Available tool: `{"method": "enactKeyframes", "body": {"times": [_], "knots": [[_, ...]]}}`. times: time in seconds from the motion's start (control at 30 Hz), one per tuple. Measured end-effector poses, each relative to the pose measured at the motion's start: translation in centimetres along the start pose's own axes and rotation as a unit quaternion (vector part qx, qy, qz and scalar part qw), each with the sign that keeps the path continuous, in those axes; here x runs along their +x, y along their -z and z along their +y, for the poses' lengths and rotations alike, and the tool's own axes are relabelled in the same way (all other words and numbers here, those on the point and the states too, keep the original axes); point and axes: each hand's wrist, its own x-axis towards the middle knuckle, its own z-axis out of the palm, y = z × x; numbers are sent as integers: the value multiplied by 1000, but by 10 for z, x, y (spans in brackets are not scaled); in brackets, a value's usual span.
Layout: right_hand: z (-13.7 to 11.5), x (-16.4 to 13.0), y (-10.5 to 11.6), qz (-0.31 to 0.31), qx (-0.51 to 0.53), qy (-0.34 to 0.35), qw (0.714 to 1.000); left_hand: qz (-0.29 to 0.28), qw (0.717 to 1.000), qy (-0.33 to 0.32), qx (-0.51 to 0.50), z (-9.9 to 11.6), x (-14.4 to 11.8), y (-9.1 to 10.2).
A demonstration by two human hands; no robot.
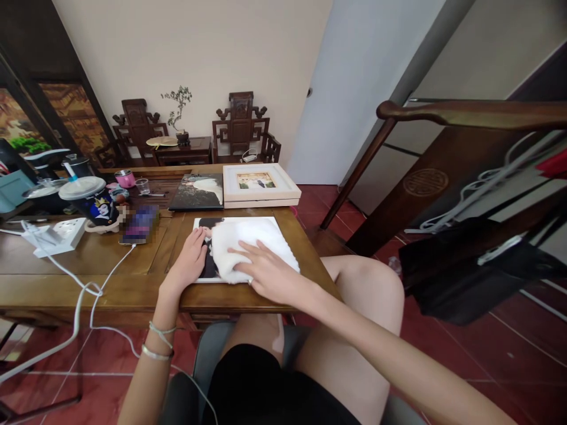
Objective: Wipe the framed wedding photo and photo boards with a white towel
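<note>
A flat photo panel (205,269) with a white border and a dark picture lies near the table's front edge. My left hand (192,258) rests on its left part, fingers stretched out flat towards the cloth's edge. A fluffy white cloth (248,233), folded over, covers the middle and right of the panel, hiding most of the picture. Spread fingers of my right hand (261,268) press on top of the cloth near its front fold. I cannot see the underside of that hand.
Behind the panel stand a dark picture panel (197,192) and a white framed photo on a box (261,186). To the left are a lidded cup (100,203), a phone (139,225) on a white cable, and a power strip (62,236). A wooden chair (425,159) stands right.
</note>
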Motion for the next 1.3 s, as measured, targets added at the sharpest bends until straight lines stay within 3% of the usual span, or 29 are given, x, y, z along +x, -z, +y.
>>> {"method": "enactKeyframes", "body": {"times": [0.2, 0.33, 0.43, 0.63, 0.77, 0.87, 1.1, 1.2, 1.3], "knots": [[42, 57, 2, 30, -7, -39, 999, 14, 1000, -17, -11, -1, -4, -2], [45, 70, 2, 30, -16, -58, 998, 14, 1000, -20, -14, -3, -4, -3], [28, 57, 0, 26, -19, -66, 997, 12, 1000, -16, -7, -4, -4, -3], [-24, 0, -3, -9, 0, -37, 999, 4, 1000, -9, -4, -1, -2, -2], [-28, -16, -2, -14, 4, -1, 1000, 0, 1000, -6, -5, 0, -2, -2], [-10, 1, -1, -9, -2, -9, 1000, 6, 1000, -9, -8, -2, -2, -3], [41, 75, 2, 26, -42, -54, 997, 8, 1000, -16, -2, -3, -1, -2], [46, 88, 1, 35, -51, -66, 996, 8, 1000, -16, 4, -2, 0, -2], [37, 80, -2, 40, -55, -67, 995, 9, 1000, -17, 7, -3, 0, -2]]}}
